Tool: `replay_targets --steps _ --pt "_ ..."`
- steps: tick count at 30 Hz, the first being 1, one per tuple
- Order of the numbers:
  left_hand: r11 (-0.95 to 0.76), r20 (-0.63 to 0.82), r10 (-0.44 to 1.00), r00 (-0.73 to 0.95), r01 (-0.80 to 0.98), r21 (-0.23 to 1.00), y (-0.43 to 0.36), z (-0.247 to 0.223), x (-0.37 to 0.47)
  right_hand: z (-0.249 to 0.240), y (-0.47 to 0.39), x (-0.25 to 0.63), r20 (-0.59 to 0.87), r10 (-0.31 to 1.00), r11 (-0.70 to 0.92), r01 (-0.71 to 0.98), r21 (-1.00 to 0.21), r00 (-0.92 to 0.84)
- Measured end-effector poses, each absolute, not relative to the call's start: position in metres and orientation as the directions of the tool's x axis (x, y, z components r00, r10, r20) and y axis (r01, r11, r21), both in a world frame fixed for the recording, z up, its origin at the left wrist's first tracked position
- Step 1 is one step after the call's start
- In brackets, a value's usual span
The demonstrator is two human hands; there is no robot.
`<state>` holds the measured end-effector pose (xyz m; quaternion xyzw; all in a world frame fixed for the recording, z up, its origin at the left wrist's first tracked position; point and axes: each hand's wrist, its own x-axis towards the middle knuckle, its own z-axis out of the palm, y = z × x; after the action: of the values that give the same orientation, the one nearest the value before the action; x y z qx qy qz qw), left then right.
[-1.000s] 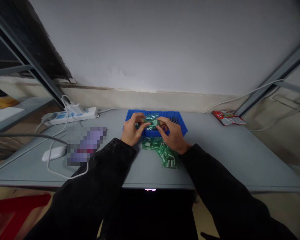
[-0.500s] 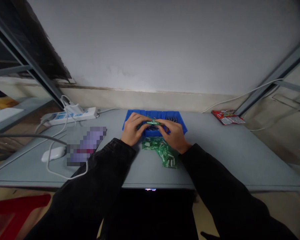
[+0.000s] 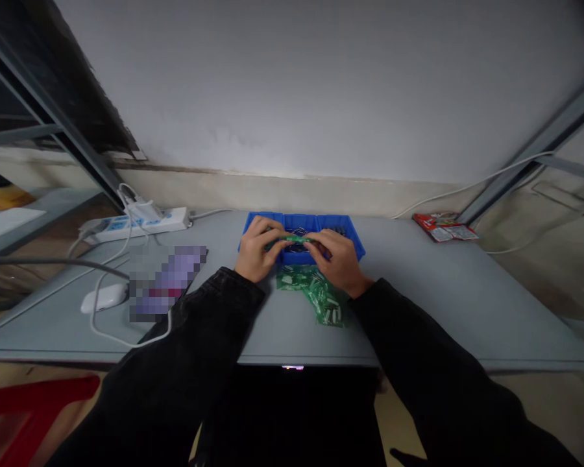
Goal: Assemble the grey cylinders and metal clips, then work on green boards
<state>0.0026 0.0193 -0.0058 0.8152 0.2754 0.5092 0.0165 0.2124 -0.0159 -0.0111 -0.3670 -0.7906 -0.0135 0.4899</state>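
Between my two hands a small green plastic bag (image 3: 296, 239) is stretched level. My left hand (image 3: 257, 250) pinches its left end with thumb and forefinger, and my right hand (image 3: 338, 259) pinches the right end the same way. Just beneath and behind it stands a blue divided bin (image 3: 299, 258) with small dark metal parts in its middle and right compartments; my left hand hides most of the left one. Nearer to me, more green bags (image 3: 324, 298) holding small silvery pieces lie on the table, close to my right wrist.
On the left are a white power strip (image 3: 148, 225) with plugs and cables, a blurred-out phone (image 3: 175, 279) and a white earbud case (image 3: 104, 298). A red snack packet (image 3: 445, 228) lies at the back right of the grey table (image 3: 448, 298). The wall rises behind.
The green bag between my fingers now looks thinner and flatter, pulled out straight. More of the bin's middle compartment shows behind it. Both hands have barely shifted.
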Motion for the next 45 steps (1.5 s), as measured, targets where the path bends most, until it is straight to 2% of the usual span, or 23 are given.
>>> replay_targets --steps 20,36,45 --pt "-0.841 0.805 0.489 0.337 0.427 0.332 0.017 -0.0043 0.0042 -0.0092 -0.0174 0.2124 0.774 0.585 0.719 0.597 -0.356 -0.242" --pt "-0.866 0.836 0.447 0.319 0.389 0.315 0.0142 -0.0009 0.0071 -0.01 -0.0165 0.2121 0.777 0.577 0.731 0.585 -0.352 -0.253" --pt "-0.838 0.827 0.505 0.247 0.371 0.401 0.0132 -0.0033 0.0072 -0.0105 -0.0166 0.213 0.775 0.587 0.713 0.602 -0.358 -0.235"
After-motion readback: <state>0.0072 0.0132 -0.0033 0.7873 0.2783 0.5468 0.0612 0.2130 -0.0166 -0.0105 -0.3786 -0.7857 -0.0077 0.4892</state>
